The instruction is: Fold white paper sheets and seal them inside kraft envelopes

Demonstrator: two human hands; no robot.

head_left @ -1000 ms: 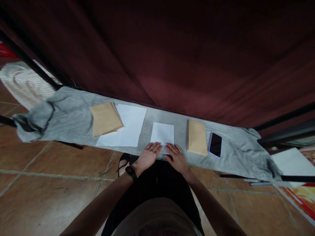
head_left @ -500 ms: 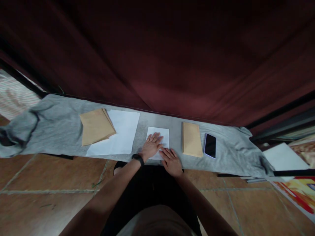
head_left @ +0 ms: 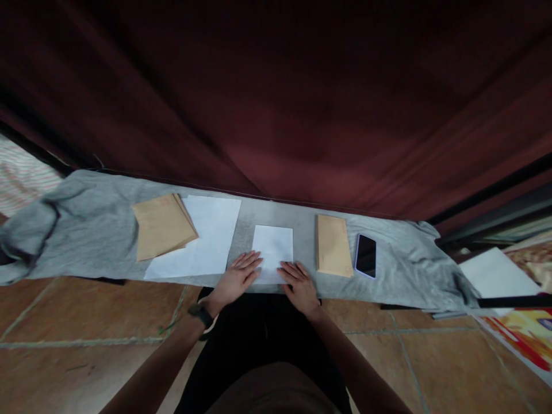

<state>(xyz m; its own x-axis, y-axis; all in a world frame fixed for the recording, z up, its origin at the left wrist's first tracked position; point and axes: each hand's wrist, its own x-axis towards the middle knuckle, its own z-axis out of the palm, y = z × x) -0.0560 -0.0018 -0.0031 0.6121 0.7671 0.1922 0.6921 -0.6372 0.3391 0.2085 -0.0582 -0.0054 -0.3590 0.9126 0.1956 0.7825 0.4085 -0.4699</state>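
Between left hand (head_left: 235, 280) and right hand (head_left: 301, 286), reaching toward twelve o'clock: paper (head_left: 275, 244) | both hands unclenched, laid flat over its near side edges | cloth-covered counter (head_left: 407, 253); dark red curtain (head_left: 280, 126), twelve; tiled floor (head_left: 107, 313), eight and four | nine: brown envelopes (head_left: 161, 227) partly atop white sheets (head_left: 213, 238) | three: envelope pile (head_left: 333, 244), phone (head_left: 366, 256) just beyond

And up at twelve o'clock we have the curtain (head_left: 276, 109), dark red and filling the view! Over at nine we spot a striped cloth (head_left: 26, 178). Grey cloth (head_left: 405, 261) runs from nine towards four, rumpled at both ends, and there's our phone (head_left: 366, 256) lying on it at four, screen dark! Farther out at four we get a bright print (head_left: 528, 339), while tiled floor (head_left: 107, 310) shows at eight.
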